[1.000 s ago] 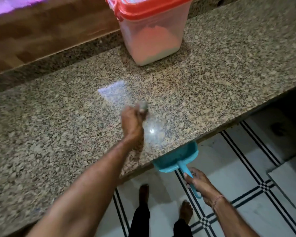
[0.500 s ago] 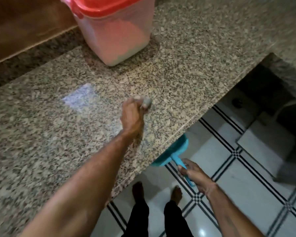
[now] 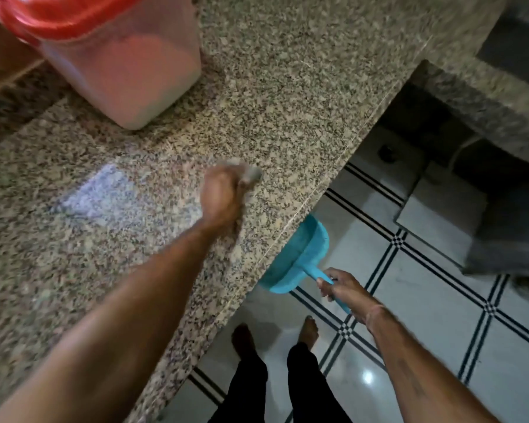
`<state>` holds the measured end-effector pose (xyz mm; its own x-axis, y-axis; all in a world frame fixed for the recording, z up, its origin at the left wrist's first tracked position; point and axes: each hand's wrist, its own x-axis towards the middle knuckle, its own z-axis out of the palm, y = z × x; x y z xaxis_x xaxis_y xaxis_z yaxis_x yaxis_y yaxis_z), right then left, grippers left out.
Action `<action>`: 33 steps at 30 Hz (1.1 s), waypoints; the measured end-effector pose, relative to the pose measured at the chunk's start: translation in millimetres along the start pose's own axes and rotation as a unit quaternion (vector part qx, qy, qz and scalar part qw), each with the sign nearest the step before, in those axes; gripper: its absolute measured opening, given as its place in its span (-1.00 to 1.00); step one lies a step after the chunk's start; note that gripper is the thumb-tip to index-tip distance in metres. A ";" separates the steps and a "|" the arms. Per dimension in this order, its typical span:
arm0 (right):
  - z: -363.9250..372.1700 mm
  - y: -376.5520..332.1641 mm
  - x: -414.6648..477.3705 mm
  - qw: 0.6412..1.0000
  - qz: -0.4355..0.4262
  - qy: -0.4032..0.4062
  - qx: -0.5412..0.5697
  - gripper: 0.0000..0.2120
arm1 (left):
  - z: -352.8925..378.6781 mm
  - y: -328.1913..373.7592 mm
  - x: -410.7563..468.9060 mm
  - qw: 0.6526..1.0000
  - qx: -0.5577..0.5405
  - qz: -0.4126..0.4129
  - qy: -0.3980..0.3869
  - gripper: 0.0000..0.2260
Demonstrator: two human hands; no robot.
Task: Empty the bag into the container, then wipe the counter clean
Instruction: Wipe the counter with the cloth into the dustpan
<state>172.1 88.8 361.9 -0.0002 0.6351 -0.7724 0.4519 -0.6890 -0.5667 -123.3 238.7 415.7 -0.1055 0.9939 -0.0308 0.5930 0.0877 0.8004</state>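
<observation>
Leftmost, a clear plastic container with a red lid stands at the back of the speckled granite counter, close to the wooden wall strip behind it. Pale powder fills its lower part, tinted pink through the plastic. In front of it, nearer the person, a pale bluish patch of reflected light lies on the stone, well apart from the container's base.

Next to the right, the left hand reaches out over the counter, its forearm crossing the stone from the lower left. Its grip is curled tight around a small greyish wad, probably a cloth or sponge, which pokes out past the knuckles and sits against the counter surface not far from the front edge. The hand and wad are blurred, so the material cannot be told.

Past the counter edge, a turquoise dustpan is held just below and against the rim, its open mouth tucked under the stone. The right hand has its grip wrapped around the dustpan's handle, fingers folded over it.

Below, two bare feet and dark trouser legs stand on a white tiled floor crossed by black double lines. At the far right a dark opening shows under a second stretch of granite.
</observation>
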 end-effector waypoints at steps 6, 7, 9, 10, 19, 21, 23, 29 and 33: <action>-29.3 5.6 9.6 1.000 -0.018 -0.012 -0.004 -0.92 | -27.6 -60.9 83.9 0.983 0.100 -0.077 0.135 -0.47; -33.9 9.3 13.7 1.000 -0.022 -0.011 0.002 -0.93 | -36.2 -54.7 87.5 0.981 0.113 -0.072 0.143 -0.49; -43.9 16.7 24.2 1.000 -0.023 -0.008 0.002 -0.91 | -35.7 -20.1 92.4 0.971 0.148 -0.111 0.154 -0.55; -47.9 20.5 30.1 1.000 -0.022 -0.011 0.000 -0.90 | -32.4 -13.7 98.9 0.966 0.136 -0.128 0.177 -0.57; -93.4 32.6 48.3 0.998 -0.021 -0.066 -0.006 -0.81 | 85.2 86.8 57.1 0.981 0.032 0.169 -0.085 -0.68; -105.0 32.2 56.2 0.996 -0.030 -0.080 -0.003 -0.79 | 56.8 68.9 78.2 0.988 0.056 0.142 0.008 -0.56; -113.0 33.9 63.9 0.995 -0.041 -0.089 0.009 -0.80 | 21.1 42.7 102.1 0.982 0.119 0.085 0.120 -0.41; -121.1 46.3 80.2 0.993 -0.044 -0.107 0.027 -0.91 | 71.1 84.9 118.2 0.990 0.068 0.118 0.021 -0.57; -126.2 45.5 79.1 0.992 -0.042 -0.116 0.017 -0.87 | 114.8 125.5 84.4 0.974 0.029 0.173 -0.144 -0.76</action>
<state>305.3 151.8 311.2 -0.2428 0.5962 -0.7652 0.4120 -0.6508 -0.6378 33.9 341.2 444.8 0.3326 0.9411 0.0610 0.5979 -0.2605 0.7581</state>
